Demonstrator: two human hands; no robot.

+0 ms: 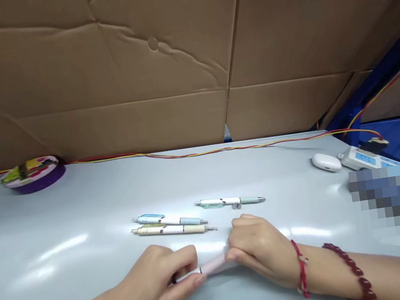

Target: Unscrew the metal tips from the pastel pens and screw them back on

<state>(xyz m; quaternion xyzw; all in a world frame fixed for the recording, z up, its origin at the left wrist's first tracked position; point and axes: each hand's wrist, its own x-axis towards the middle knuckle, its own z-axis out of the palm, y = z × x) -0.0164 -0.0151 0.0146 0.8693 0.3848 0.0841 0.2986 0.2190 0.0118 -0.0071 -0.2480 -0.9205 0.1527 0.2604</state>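
Note:
A pale pink and white pen (pixel 213 265) is held between my two hands, low over the table. My left hand (pixel 169 273) is closed around its white part. My right hand (pixel 260 248) pinches the other end of the pink grip, and the tip is hidden by the fingers. Just beyond lie a light blue and white pen (pixel 171 221) and a cream and white pen (pixel 174 229), side by side. A green and white pen (pixel 225 202) rests farther back, with a small silvery piece (pixel 236 206) against it.
A purple-sided round box (pixel 38 180) sits at the back left. Red and yellow wires (pixel 186 155) run along the back edge, before a cardboard wall (pixel 136 69). A white earbud case (pixel 326 162) and a power strip (pixel 367 157) lie at the right. A pixelated patch covers the right edge.

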